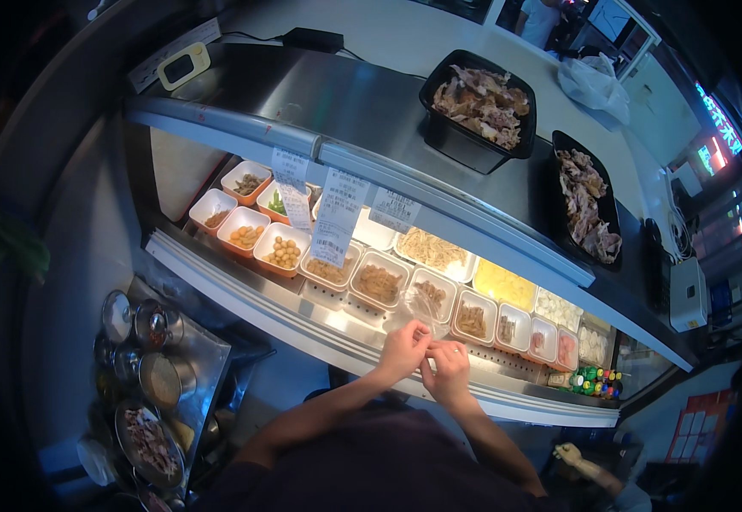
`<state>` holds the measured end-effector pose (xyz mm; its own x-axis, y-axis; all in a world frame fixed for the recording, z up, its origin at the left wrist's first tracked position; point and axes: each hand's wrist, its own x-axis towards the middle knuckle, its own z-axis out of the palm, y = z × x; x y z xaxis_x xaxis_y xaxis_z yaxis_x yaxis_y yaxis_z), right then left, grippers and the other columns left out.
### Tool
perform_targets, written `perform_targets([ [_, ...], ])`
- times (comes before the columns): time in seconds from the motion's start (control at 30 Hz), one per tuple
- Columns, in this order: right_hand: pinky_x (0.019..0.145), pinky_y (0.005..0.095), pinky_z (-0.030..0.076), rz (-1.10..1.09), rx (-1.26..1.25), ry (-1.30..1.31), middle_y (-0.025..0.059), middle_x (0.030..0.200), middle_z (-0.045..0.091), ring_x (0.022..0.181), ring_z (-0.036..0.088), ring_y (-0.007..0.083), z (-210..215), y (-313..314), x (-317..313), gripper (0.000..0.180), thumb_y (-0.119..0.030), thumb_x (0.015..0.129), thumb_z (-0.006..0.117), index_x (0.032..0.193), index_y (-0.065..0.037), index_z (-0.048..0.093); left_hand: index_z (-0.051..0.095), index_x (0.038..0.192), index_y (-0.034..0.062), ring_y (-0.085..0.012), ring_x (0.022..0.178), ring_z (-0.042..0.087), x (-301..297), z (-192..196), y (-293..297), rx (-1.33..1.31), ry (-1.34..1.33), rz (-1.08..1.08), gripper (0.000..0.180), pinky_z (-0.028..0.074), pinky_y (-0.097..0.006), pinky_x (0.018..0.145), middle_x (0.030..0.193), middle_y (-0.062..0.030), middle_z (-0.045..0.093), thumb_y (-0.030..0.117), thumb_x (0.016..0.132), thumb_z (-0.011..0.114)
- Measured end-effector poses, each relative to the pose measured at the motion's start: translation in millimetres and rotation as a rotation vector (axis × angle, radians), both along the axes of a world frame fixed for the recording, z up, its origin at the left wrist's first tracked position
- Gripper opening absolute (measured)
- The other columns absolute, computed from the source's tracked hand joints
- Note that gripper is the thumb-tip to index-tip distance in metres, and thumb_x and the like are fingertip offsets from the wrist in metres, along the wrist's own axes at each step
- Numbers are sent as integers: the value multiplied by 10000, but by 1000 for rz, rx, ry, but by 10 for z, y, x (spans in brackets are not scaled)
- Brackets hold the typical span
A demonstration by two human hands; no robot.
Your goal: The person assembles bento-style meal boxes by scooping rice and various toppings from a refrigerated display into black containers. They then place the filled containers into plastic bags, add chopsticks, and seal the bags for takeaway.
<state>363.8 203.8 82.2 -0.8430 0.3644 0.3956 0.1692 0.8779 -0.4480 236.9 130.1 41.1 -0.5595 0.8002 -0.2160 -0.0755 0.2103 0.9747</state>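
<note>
Over a perforated bare-steel ledge (pixel 350 316) on the near side of the lit display, pinching thin, clear, crumpled plastic film (pixel 426 309) — perhaps a bag — with the bare left hand (pixel 403 350) and the bare right hand (pixel 448 369), thumbs and fingertips drawn together and nearly meeting at the film's near edge. Cannot tell how many layers between the fingertips. Overlapping in view a white rectangular tray (pixel 435 276) of brown food pieces; cannot tell whether touching the food or only hanging above it.

Main risk, by judgement: tearing. Could split at the pinch if tugged apart too hard, with so thin a sheet and so small a hold. Could also slip from the fingertips, if damp or greasy, and drop among the brown pieces, or trail a loose edge through them and soil the outside.

Also worth watching: long white printed paper slips (pixel 338 213), hanging from the pale metal rail (pixel 508 235) to the left of the hands. Might snag on a raised left wrist, come loose and land in food. Far less likely — bumping the deep black rectangular plastic tub (pixel 461 145) of meat pieces, well beyond reach of small finger movements. Safer kept low, away from the slips.
</note>
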Motion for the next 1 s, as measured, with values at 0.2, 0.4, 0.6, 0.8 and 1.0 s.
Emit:
perform_targets([
  [0.2, 968, 394, 503, -308, -1032, 42, 138, 1104, 727, 1047, 683, 270, -190, 115, 175, 339, 22, 834, 547, 1144, 34, 683, 615, 1101, 44, -346, 845, 701, -30, 294, -46, 102, 582, -124, 212, 555, -425, 711, 934, -169, 704, 47, 889, 617],
  [0.4, 1143, 493, 430, -263, -2042, 434, 252, 1388, 540, 1291, 551, 385, -449, 437, 57, 396, -68, 1019, 463, 1380, 97, 462, 615, 1139, 44, -324, 923, 672, 100, 379, -8, 380, 826, -297, 324, 563, -406, 744, 1000, -136, 669, 46, 816, 637],
  [0.6, 1160, 521, 404, -241, -2154, 498, 297, 1402, 501, 1320, 517, 430, -390, 555, -43, 443, -162, 1069, 404, 1442, 76, 394, 642, 1066, 35, -319, 888, 677, 45, 308, -150, 289, 850, -281, 234, 564, -399, 729, 961, -125, 675, 42, 832, 658],
  [0.8, 1085, 517, 446, -71, -2058, 392, 266, 1502, 428, 1391, 456, 395, 252, 398, -31, 658, -180, 977, 550, 1560, -41, 276, 647, 1033, 43, -330, 868, 683, 40, 274, -220, 348, 691, -219, 162, 561, -422, 719, 947, -132, 685, 73, 876, 678],
  [1.0, 924, 454, 556, -428, -1380, -313, 236, 1145, 693, 1045, 705, 367, -1281, 1102, 142, 522, -208, 939, 694, 1388, 16, 547, 632, 1149, 44, -303, 1014, 668, -129, 391, -72, 372, 519, 155, 338, 547, -381, 854, 1129, -147, 665, 128, 847, 758],
])
